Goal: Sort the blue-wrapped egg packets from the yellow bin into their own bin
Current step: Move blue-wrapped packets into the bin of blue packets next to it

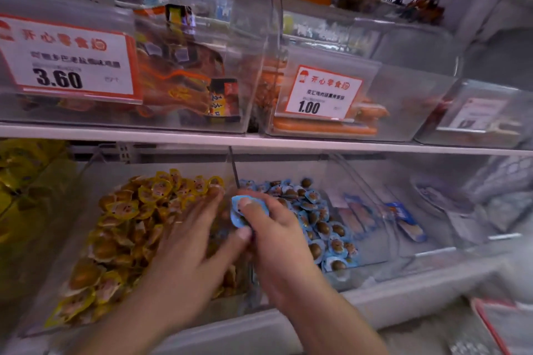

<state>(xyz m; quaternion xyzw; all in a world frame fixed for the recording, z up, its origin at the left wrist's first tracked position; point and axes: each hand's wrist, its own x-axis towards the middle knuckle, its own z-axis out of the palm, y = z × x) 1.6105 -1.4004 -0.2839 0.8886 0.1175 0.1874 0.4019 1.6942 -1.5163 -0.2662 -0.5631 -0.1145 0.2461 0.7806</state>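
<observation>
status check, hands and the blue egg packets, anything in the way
Right hand pinching one blue packet over the divider. Left hand open, flat on the yellow packets. Blue bin right alongside, path clear.

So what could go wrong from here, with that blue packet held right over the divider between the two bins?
The right hand pinches the blue-wrapped egg packet only at its edges; it may slip back among the yellow-wrapped packets. The left hand, spread over that pile, might nudge yellow packets across the divider into the blue bin.
</observation>
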